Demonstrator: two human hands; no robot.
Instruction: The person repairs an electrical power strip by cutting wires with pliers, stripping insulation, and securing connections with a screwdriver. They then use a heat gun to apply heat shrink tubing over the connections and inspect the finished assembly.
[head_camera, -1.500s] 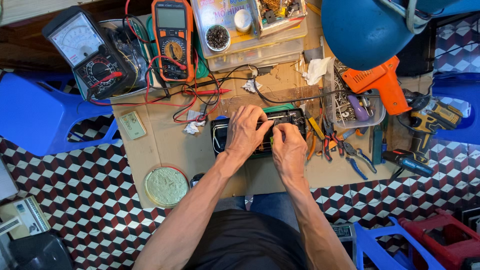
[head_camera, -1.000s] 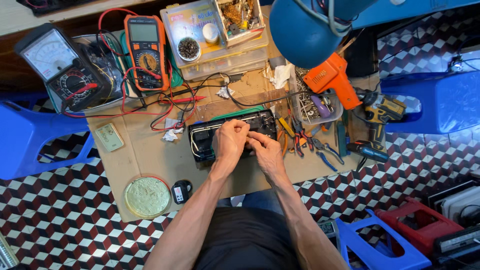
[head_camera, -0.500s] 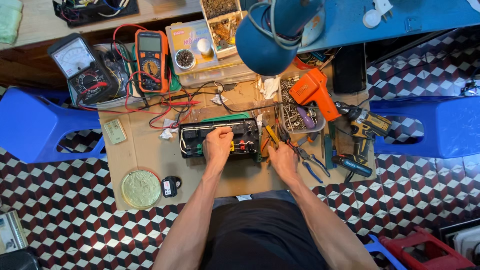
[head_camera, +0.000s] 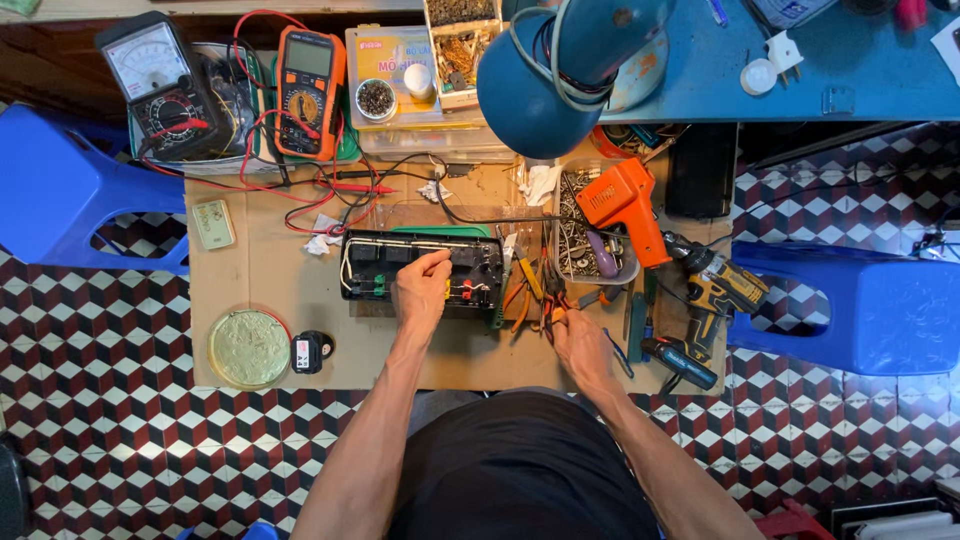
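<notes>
A black open electronic device with wires and small red and green parts lies in the middle of a cardboard sheet. My left hand rests on it, thumb and forefinger pinched at a part near its top edge. My right hand is off the device, to its right. Its fingers curl at the handles of a pile of pliers and cutters; whether they grip one I cannot tell.
Behind the device are an orange multimeter, an analog meter, red and black leads, clear parts boxes and a blue lamp. An orange heat gun and a drill lie right. A round tin sits left. Blue stools flank the sheet.
My right hand has left the device and moved right to the pile of pliers. My left hand stays on the device. The view has shifted and pulled back.
</notes>
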